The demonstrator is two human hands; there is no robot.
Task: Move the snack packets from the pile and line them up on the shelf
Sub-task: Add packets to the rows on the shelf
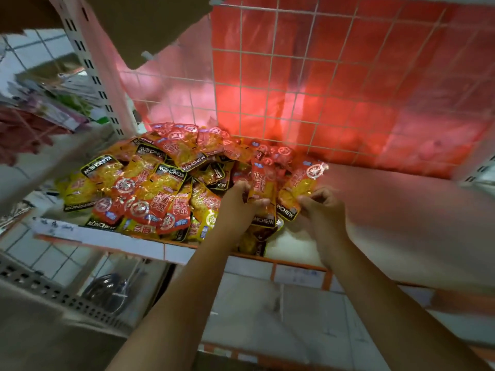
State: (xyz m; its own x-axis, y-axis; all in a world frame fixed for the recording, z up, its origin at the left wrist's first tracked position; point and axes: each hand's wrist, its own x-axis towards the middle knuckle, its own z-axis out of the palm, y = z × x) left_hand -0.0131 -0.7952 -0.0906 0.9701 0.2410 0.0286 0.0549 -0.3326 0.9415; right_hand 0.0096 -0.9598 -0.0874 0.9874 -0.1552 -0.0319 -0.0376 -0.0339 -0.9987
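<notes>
A heap of red-and-yellow snack packets (150,183) printed KONCHEW covers the left half of the white shelf (388,210). At the heap's right edge my left hand (238,207) grips an upright red packet (261,183) between thumb and fingers. Just to its right, my right hand (321,207) pinches another packet (300,186) with yellow contents by its lower edge. Both packets stand roughly upright, side by side, touching the heap. More packets lie under my hands at the shelf's front edge.
A white wire grid (308,89) with red sheeting behind it backs the shelf. A perforated white upright (91,68) stands at the left, with other goods (45,108) beyond it. An orange-trimmed price rail (166,250) runs along the front edge. A lower shelf (294,317) lies below.
</notes>
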